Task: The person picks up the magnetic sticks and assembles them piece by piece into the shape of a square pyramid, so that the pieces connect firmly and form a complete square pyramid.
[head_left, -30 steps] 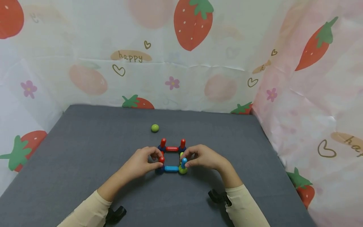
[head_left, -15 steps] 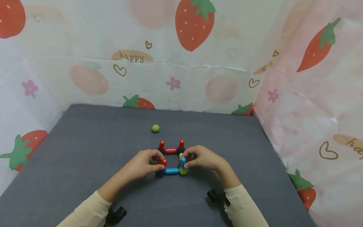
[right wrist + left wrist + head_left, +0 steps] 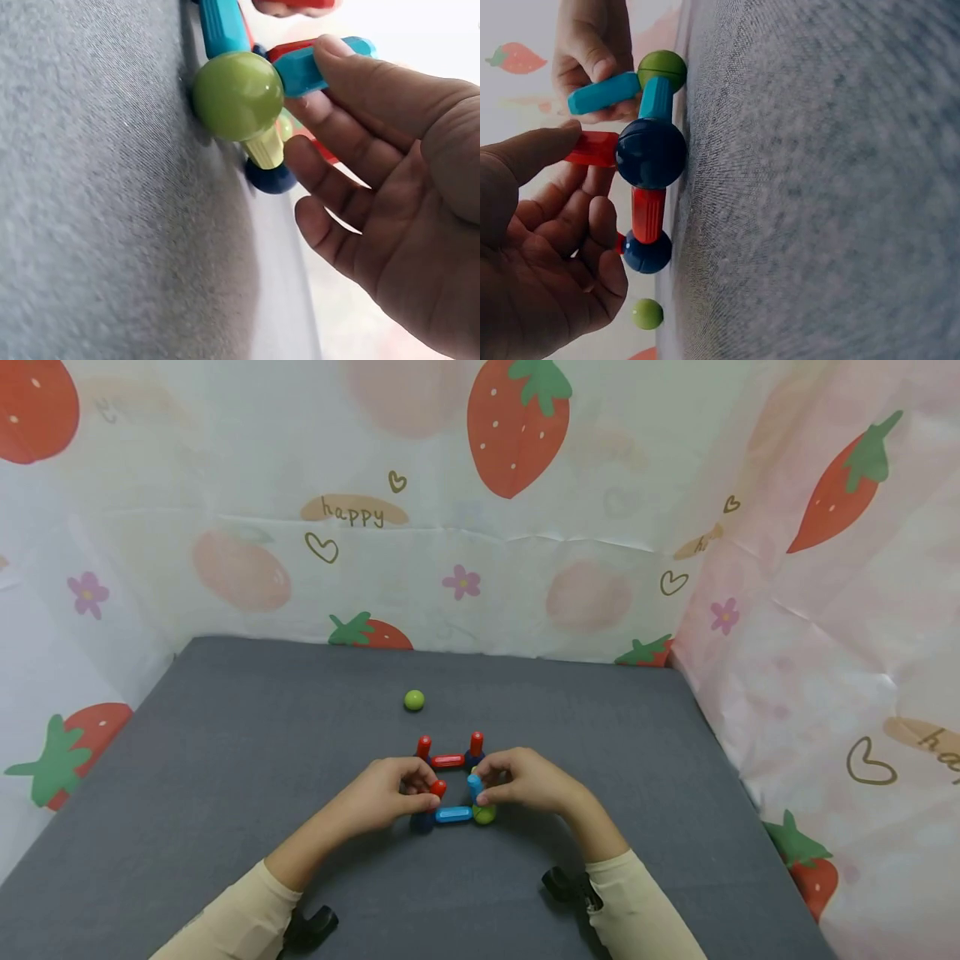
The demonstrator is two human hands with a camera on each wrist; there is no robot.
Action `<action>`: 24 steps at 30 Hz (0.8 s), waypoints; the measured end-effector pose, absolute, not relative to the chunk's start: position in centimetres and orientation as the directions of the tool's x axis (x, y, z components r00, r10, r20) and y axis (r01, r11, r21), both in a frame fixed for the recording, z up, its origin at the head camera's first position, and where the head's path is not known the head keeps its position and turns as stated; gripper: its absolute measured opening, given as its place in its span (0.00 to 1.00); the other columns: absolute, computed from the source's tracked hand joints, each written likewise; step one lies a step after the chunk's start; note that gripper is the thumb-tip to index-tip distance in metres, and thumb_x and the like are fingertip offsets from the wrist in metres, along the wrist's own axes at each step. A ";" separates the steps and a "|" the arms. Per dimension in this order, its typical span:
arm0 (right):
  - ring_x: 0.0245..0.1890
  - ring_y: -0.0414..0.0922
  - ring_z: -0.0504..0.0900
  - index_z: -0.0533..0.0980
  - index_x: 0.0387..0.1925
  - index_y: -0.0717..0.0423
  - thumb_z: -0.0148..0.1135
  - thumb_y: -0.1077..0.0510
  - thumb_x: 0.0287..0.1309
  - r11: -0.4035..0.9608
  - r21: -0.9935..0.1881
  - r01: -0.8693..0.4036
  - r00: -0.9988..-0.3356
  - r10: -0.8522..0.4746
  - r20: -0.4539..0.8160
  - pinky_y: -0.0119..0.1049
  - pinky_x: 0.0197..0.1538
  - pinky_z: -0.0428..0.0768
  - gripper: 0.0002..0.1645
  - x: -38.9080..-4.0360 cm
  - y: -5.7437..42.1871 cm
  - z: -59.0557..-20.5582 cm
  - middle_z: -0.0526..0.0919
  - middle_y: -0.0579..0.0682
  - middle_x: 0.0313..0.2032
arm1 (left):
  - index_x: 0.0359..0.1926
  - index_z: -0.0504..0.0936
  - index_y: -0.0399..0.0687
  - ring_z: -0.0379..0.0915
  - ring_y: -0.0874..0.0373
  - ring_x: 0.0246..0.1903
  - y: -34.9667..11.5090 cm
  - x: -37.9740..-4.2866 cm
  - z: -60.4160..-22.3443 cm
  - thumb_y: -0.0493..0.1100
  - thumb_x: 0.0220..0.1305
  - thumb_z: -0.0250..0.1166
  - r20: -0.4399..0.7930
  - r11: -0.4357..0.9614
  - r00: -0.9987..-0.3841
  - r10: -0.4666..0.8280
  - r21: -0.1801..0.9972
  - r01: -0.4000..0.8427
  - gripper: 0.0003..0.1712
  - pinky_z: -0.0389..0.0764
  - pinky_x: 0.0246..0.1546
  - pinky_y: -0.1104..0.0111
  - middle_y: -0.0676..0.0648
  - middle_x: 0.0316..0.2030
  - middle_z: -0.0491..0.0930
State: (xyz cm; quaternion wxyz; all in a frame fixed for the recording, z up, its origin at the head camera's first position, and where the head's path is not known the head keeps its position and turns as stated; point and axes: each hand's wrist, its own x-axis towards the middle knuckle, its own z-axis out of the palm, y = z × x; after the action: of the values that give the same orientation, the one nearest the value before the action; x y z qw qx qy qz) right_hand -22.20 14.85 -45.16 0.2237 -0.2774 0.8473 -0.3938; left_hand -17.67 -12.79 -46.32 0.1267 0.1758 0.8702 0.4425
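Observation:
A square frame of magnetic rods and balls lies on the grey cloth. My left hand [image 3: 382, 793] pinches an upright red rod [image 3: 592, 148] on the near left dark blue ball [image 3: 651, 154]. With thumb and fingers, my right hand [image 3: 536, 783] pinches a light blue rod [image 3: 301, 72] on the near right green ball [image 3: 238, 96]. Both held rods lean inward. A lying blue rod [image 3: 453, 814] joins the near balls, and a lying red rod [image 3: 447, 762] spans the far side. Red rods [image 3: 424, 746] stand on both far balls. A yellow rod [image 3: 266, 148] runs along the right side.
One loose green ball [image 3: 414, 700] lies beyond the frame. The grey cloth [image 3: 600, 718] covers the table, and a strawberry-printed curtain [image 3: 510, 560] hangs behind and at the sides. Black wrist mounts [image 3: 311, 929] stick out near both sleeves.
The held red and blue rods have tilted toward each other at their tops. The frame's far side has shifted slightly left and nearer. Both hands keep their grip.

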 end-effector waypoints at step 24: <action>0.39 0.38 0.82 0.85 0.47 0.45 0.73 0.49 0.62 0.562 -0.773 -0.295 -0.802 -0.585 -0.119 0.37 0.45 0.81 0.13 -21.5 12.8 -46.1 0.86 0.39 0.38 | 0.43 0.87 0.50 0.77 0.59 0.31 -12.6 -17.9 -47.4 0.47 0.65 0.73 -0.084 0.536 -0.931 0.355 0.834 0.129 0.09 0.79 0.32 0.65 0.55 0.33 0.84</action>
State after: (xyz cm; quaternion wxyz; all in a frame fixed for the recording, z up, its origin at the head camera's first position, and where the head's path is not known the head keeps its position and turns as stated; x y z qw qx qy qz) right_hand -21.52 12.80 -46.11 0.1849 -0.2547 0.8641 -0.3928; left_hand -17.90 -12.59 -47.41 0.1223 0.1393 0.8678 0.4610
